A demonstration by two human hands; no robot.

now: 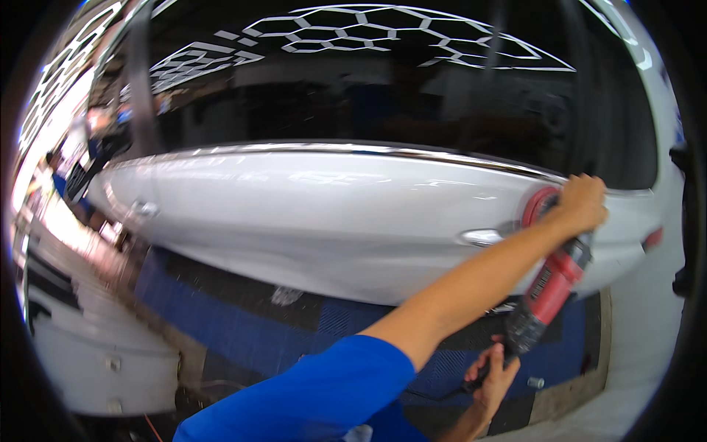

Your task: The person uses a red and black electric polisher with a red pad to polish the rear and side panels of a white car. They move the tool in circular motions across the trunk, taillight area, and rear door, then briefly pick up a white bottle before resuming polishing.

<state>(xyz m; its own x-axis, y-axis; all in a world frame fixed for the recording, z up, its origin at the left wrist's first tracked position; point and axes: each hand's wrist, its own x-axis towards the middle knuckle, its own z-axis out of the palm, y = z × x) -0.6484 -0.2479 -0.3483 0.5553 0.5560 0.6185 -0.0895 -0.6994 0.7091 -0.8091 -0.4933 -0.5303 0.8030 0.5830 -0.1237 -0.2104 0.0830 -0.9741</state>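
Note:
A red and black car polisher [551, 289] slants across the right side, its red round pad [540, 205] against the white car body [353, 195] below the window trim. My left hand [584, 202] is closed over the polisher's head, with its arm stretched across in a blue sleeve. Lower down, my right hand [495, 374] grips the polisher's dark rear end, where a cord runs off. Just left of the pad is a chrome door handle [482, 237]. My left hand partly hides the polisher's head.
Dark windows [353, 96] reflect hexagonal ceiling lights. Blue and black floor tiles [243, 324] lie below the car. A small can-like object [535, 382] is on the floor at right. A white panel [103, 361] stands at lower left. Another person [62, 177] is at far left.

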